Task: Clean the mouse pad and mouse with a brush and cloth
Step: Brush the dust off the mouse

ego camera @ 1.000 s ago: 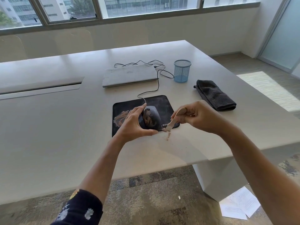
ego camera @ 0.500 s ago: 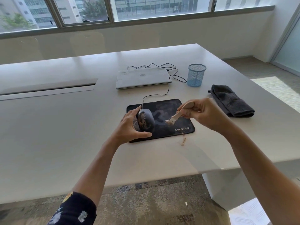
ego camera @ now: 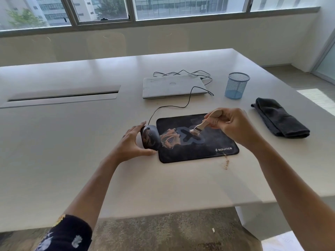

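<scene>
Both hands grip: left hand (ego camera: 133, 142) fingers curl around the mouse (ego camera: 150, 136), right hand (ego camera: 231, 126) fingers pinch the brush (ego camera: 204, 124).

White table (ego camera: 72, 142): mouse pad (ego camera: 208, 151) near front edge, mouse (ego camera: 150, 137) at its left side, closed laptop (ego camera: 172, 86), blue mesh cup (ego camera: 236, 86), folded dark cloth (ego camera: 279, 120) right, crumbs (ego camera: 226, 162) by pad's corner.

You see a matt, smooth table (ego camera: 54, 142); a matt cloth-topped pad (ego camera: 208, 145); a pale wooden brush (ego camera: 204, 123); a dark plush cloth (ego camera: 279, 120); a blue metal-mesh cup (ego camera: 236, 86); a dull-sheened mouse (ego camera: 150, 136).
</scene>
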Demonstrator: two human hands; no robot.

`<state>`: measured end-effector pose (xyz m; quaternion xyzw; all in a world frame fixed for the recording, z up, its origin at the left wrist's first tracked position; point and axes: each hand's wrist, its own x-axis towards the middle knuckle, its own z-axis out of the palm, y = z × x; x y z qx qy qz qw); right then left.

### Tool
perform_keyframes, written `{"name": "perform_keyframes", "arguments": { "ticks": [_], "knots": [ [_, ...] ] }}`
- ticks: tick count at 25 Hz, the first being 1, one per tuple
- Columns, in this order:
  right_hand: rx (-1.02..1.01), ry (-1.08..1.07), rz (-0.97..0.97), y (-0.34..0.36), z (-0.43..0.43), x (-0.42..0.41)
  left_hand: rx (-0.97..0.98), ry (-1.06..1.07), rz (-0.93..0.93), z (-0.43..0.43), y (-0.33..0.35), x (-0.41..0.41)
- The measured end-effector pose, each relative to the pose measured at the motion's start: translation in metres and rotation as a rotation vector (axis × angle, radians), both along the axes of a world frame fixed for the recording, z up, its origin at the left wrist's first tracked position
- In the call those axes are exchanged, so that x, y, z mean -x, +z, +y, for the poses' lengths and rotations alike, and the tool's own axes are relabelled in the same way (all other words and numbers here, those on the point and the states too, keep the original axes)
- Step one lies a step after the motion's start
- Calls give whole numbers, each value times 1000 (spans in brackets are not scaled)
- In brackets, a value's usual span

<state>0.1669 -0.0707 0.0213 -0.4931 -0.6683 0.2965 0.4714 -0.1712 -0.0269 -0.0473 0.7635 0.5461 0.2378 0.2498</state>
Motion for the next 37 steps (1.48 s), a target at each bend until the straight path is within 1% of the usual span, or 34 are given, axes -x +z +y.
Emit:
{"name": "perform_keyframes", "arguments": {
  "ticks": [15,20,22,24,28,30,33,37],
  "knots": [
    [15,-22,23,-4,4,13,151,-57,3,15,-10,25],
    [37,-20,51,-5,3,6,171,-98,25,15,-7,25],
    [42,-37,55,-6,3,3,173,-107,6,13,-3,22],
    [41,-61,71,-7,3,0,121,-76,-86,11,2,20],
    [18,-104,99,-6,1,-5,-181,32,-202,10,15,8],
    [10,-122,109,-4,1,-7,-268,55,-266,14,25,-6],
    [-12,-155,130,0,1,-10,-274,-11,-337,23,43,-36],
    [-26,-176,134,5,5,-20,-241,-124,-360,33,58,-89]
  ]
}}
